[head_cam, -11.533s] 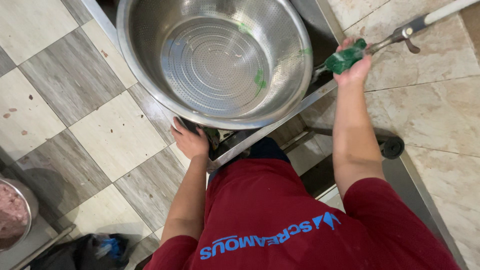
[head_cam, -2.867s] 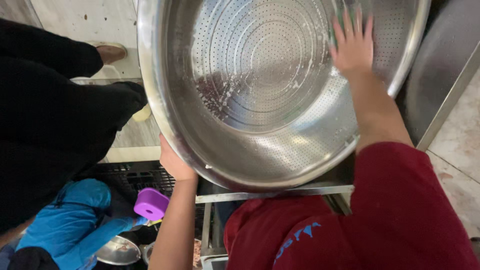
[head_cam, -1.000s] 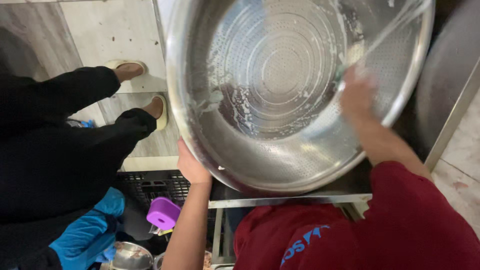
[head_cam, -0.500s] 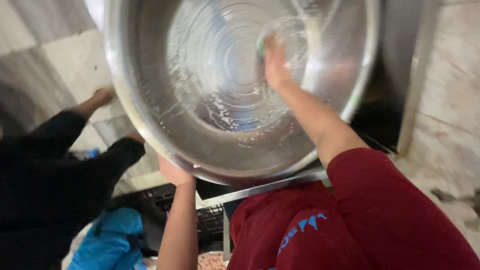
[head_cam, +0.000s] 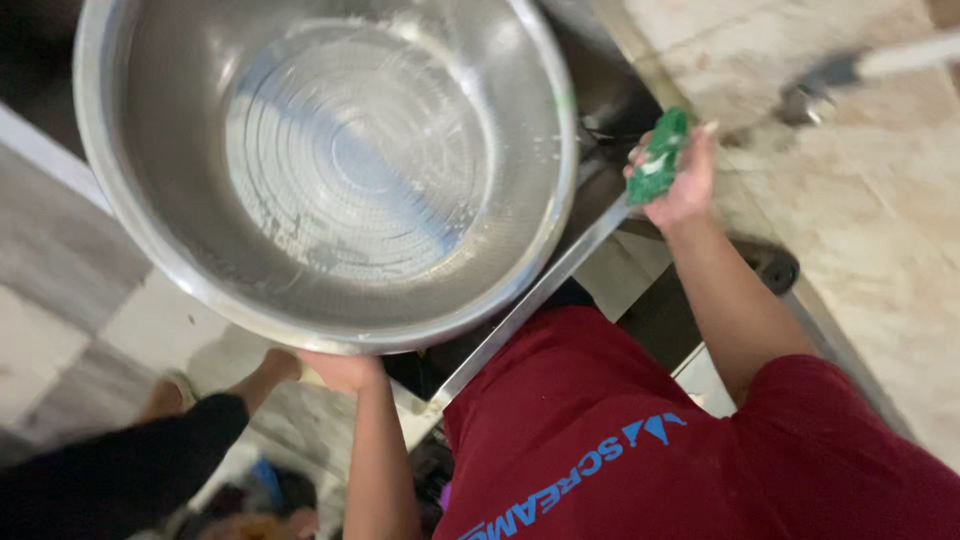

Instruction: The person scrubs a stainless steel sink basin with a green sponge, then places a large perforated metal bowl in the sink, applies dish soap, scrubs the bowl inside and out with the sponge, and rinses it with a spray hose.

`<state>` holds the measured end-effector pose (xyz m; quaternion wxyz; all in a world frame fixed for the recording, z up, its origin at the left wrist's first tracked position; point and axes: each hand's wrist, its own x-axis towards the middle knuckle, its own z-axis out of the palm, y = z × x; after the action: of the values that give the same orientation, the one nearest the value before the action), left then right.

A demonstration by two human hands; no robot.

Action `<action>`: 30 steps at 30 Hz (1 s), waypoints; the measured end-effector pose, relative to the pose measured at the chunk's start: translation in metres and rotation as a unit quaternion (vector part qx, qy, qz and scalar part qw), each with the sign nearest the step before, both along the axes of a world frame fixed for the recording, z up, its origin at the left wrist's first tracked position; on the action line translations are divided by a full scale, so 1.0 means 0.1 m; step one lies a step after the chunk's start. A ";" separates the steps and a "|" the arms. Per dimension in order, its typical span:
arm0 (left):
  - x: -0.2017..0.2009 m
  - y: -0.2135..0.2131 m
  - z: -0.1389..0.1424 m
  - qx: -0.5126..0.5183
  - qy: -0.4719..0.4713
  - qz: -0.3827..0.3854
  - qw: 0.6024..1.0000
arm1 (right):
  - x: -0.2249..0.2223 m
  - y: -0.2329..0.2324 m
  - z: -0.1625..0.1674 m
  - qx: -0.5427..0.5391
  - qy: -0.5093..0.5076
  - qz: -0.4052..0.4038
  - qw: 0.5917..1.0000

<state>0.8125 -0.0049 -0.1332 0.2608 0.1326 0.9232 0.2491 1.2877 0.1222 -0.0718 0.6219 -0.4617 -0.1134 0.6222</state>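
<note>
Steel basin [head_cam: 330,170] fills upper left of frame, tilted toward us; our left hand [head_cam: 342,370] props its lower rim, fingers hidden beneath. Right hand [head_cam: 676,180], upper right, fingers clenched round green scouring pad [head_cam: 659,157], clear of basin.

Head camera looks steeply down, close above.

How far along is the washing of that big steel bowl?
Scrubbing looks largely done: suds streak the inside of the bowl. In hand: the left hand props its lower rim, and the right hand holds the green scrubber outside the bowl. Left: the suds are not rinsed off yet.
</note>
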 end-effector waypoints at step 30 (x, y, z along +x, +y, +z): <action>-0.40 -0.03 0.16 0.023 0.018 -0.074 0.997 | -0.22 0.15 0.23 0.045 0.065 -0.080 0.994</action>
<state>0.7724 -0.0074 -0.1169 0.2585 0.2111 0.9095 0.2478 1.2654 0.1370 -0.0488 0.6958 -0.3994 -0.0640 0.5936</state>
